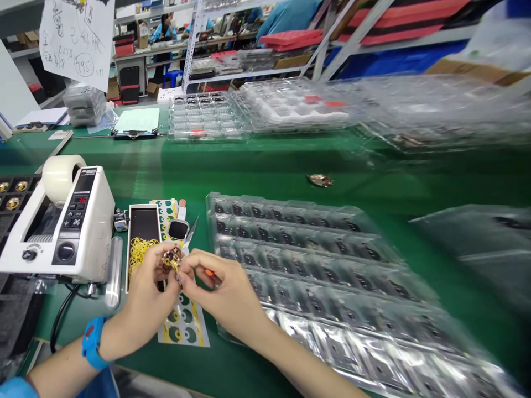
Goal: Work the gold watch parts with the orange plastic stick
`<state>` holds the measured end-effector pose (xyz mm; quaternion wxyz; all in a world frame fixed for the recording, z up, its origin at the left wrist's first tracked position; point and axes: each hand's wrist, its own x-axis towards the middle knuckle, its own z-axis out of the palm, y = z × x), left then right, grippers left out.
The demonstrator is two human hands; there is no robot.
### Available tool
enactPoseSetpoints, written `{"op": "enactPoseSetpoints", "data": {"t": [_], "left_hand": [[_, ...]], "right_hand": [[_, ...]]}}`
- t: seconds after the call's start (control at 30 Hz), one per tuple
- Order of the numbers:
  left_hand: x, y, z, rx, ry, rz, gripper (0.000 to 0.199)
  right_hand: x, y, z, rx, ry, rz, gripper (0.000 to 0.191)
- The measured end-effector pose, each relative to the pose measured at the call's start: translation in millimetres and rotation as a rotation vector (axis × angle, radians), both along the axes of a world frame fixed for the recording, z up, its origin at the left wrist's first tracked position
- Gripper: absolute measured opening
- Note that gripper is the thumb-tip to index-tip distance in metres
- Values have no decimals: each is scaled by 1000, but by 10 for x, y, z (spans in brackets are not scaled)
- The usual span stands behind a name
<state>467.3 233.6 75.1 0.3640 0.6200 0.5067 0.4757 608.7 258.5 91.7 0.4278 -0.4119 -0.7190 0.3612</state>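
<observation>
My left hand [151,290], with a blue band on the wrist, is closed around a small round gold-coloured metal part [171,258] that looks like a watch part. My right hand [222,287] meets it from the right, thumb and forefinger pinched at the part's edge. A small orange tip [209,272] shows among the right fingers; the rest of it is hidden. Under the hands lie a narrow box [143,221] with yellow rings [141,250] and a sheet of yellow and green stickers [186,320]. Silver tweezers [191,231] lie just beyond the fingers.
A white tape dispenser [89,221] stands at left beside a dark tray of gold parts [14,193]. Right of my hands spreads a large clear tray [286,249] of small dark parts. A loose metal part [319,180] lies behind it. Stacked clear trays [290,105] line the back ledge.
</observation>
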Motion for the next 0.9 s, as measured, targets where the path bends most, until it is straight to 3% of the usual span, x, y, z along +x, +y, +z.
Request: {"op": "enactPoseSetpoints", "data": {"t": [0.1,0.3,0.43,0.63,0.9], "left_hand": [[-71,16,-26,-13,-11,2,39],[-205,-19,-2,-46,-65,32,42],[-299,-43,34,-134,-62,-15,38],[-352,-22,23,-232,-188,-101,34],[-326,9,29,-423,-245,-139,36]], "right_hand": [[-49,9,80,-228,92,102,15],[-177,87,99,-406,130,155,16],[-225,213,105,-583,196,211,15],[-263,345,120,-666,240,251,15],[-272,330,-22,-672,224,181,10]]}}
